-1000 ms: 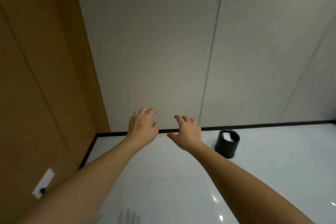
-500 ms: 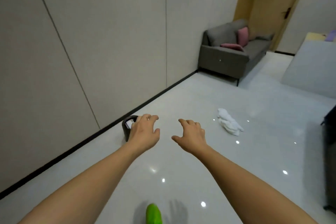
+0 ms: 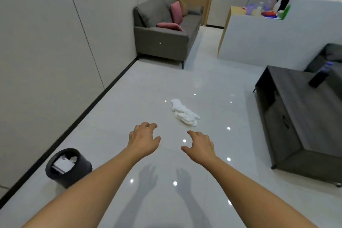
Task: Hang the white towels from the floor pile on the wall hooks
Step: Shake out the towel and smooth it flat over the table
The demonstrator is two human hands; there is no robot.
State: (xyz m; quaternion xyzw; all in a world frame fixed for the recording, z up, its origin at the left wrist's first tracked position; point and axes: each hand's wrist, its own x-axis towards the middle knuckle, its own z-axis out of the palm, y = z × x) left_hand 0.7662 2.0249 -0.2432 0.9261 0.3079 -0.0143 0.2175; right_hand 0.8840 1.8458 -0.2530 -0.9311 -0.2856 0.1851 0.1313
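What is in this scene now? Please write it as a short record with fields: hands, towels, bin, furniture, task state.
left hand: open, empty, held out over the floor
right hand: open, empty, held out over the floor
white towels: crumpled pile on the floor, ahead of both hands, untouched
black bin: by the left wall, white paper inside
furniture: grey sofa at the far wall; dark cabinet at right
task state: no towel picked up; no hooks in view
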